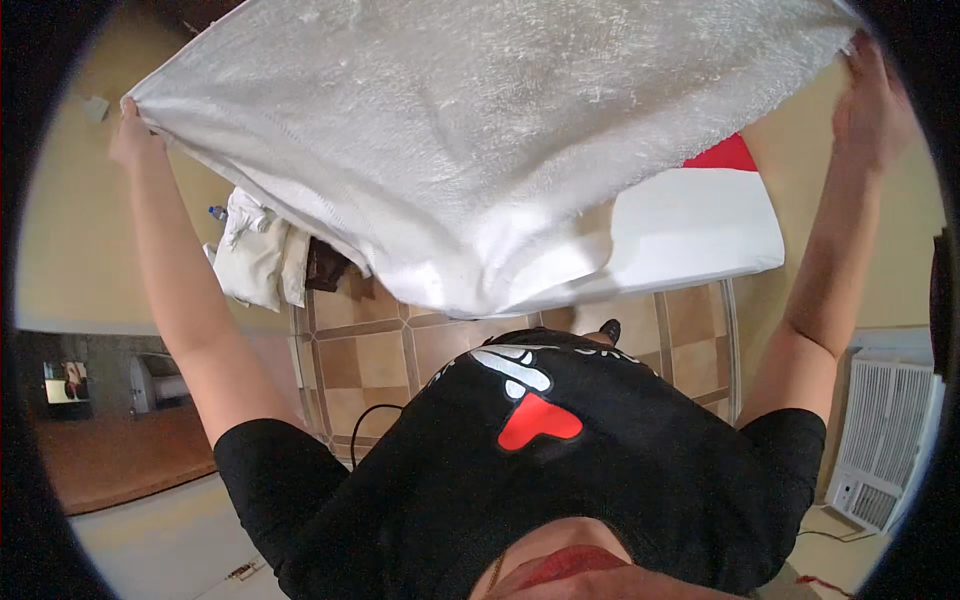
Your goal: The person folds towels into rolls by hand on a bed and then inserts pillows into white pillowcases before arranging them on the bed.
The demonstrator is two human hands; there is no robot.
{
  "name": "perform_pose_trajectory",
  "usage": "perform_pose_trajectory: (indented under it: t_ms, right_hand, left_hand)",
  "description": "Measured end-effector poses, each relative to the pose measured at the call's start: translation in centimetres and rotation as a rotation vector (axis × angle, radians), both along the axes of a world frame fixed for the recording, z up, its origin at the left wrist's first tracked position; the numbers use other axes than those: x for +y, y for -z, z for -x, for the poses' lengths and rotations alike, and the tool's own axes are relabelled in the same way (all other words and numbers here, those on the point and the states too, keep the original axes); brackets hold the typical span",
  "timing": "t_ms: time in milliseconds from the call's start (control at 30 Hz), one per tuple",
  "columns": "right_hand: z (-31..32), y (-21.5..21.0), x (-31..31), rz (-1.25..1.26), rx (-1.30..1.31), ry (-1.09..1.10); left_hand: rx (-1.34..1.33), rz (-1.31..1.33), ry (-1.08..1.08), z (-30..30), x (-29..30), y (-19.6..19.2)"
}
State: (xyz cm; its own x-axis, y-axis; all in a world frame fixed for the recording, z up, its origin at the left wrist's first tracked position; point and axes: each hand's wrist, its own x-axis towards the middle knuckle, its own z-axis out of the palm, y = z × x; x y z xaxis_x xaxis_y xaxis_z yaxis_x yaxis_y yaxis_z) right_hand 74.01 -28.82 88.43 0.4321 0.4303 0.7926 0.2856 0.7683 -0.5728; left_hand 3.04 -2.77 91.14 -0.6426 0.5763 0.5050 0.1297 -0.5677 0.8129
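Note:
A large white fluffy towel (460, 120) is spread wide in the air in front of me, its middle sagging toward my body. My left hand (135, 140) is closed on its left corner, fingers pinching the edge. At the upper right, my right hand (873, 110) grips the opposite corner, with that arm stretched far out. The towel's far part runs beyond the top of the view. Behind it lies a bed with a white sheet (700, 225), partly covered from sight.
Something red (725, 153) lies on the bed. To the left are white pillows or folded cloths (255, 260), near a bottle with a blue cap (217, 213). Brown tiles (350, 305) cover the floor. An air conditioner (885, 430) sits in the wall at right.

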Motion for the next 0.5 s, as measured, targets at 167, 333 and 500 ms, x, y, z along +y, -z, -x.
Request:
perform_pose_trajectory:
  t_ms: [167, 333, 500]
  right_hand:
    - [1.7, 3.4, -3.2, 0.465, -0.388, -1.010]
    - [0.5, 2.9, -5.1, 0.442, -0.707, -1.011]
    - [-1.3, -0.5, -7.6, 0.520, -1.221, -0.433]
  left_hand:
    - [-0.216, 0.008, 0.202, 2.1, 2.1, 1.6]
    - [-0.005, 0.174, 0.131, 2.1, -1.8, 2.9]
    - [-0.095, 0.180, 0.251, 0.3, -4.6, 3.0]
